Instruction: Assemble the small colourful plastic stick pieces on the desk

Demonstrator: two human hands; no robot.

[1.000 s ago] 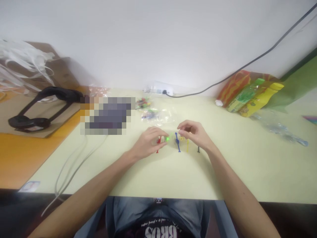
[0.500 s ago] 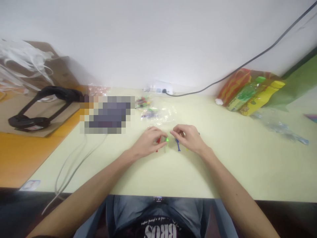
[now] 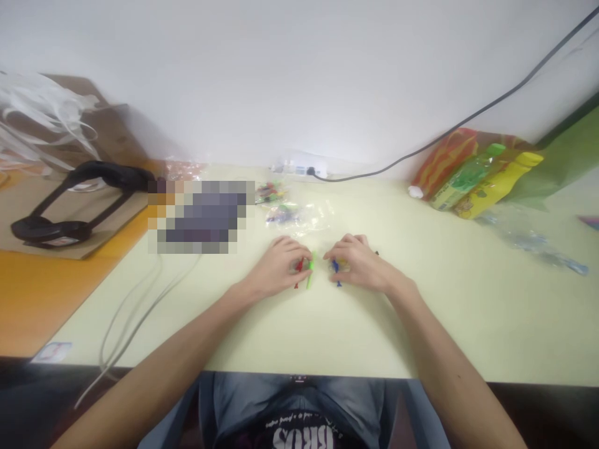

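Observation:
My left hand [image 3: 283,268] rests low over the table, its thumb and fingertips closing on a thin bright green plastic piece [image 3: 311,268]. Behind those fingertips, in the curl of the hand, a small red plastic piece [image 3: 299,265] stands on the table. My right hand [image 3: 358,265] is curled with thumb and fingers round a small blue plastic piece [image 3: 336,267], whose foot [image 3: 339,284] shows below the thumb. Something yellowish shows behind the blue piece, mostly hidden by the hand. A narrow gap separates the two hands.
Clear plastic bags [image 3: 299,215] and several coloured plastic pieces [image 3: 271,192] lie beyond my hands. A blurred-out dark object [image 3: 206,215] and white cables [image 3: 126,324] are at left, near a black frame [image 3: 79,199]. Bottles and a yellow pack [image 3: 496,184] lie at right.
My right hand has opened from a pinch and shifted its thumb down around the blue piece. The green piece has moved slightly left with my left fingertips and stands more upright.

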